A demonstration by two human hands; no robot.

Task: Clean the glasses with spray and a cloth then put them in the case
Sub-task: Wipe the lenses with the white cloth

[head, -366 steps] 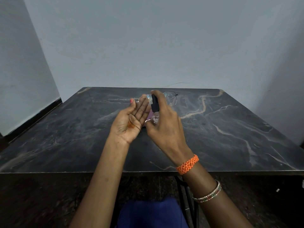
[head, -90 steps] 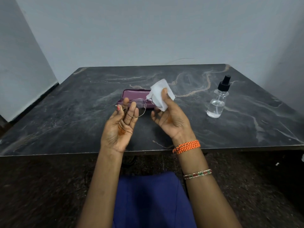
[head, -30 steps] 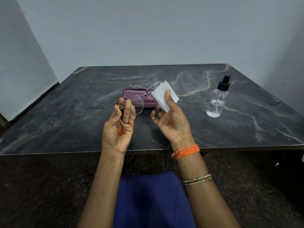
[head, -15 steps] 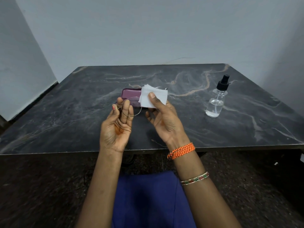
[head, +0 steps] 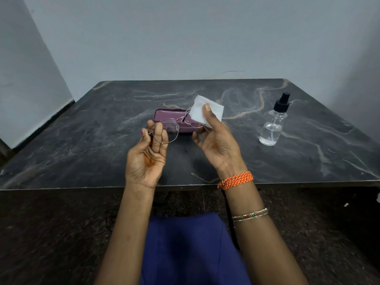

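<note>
Thin metal-framed glasses (head: 172, 130) are held up above the table's middle. My left hand (head: 147, 155) pinches the left lens rim between thumb and fingers. My right hand (head: 216, 140) pinches a white cloth (head: 198, 112) over the right lens, thumb on top of the cloth. Behind the glasses a purple case (head: 164, 115) lies shut on the table. A clear spray bottle (head: 274, 125) with a black pump top stands upright at the right.
The dark marble-patterned table (head: 82, 140) reaches from the near edge to a pale wall behind. My blue-clad lap (head: 189, 249) is below the table's near edge. An orange thread band and a beaded bangle sit on my right wrist.
My right hand has shifted the cloth rightward and turned it on the right lens. The left hand has stayed on the left rim. The bottle and case have not moved.
</note>
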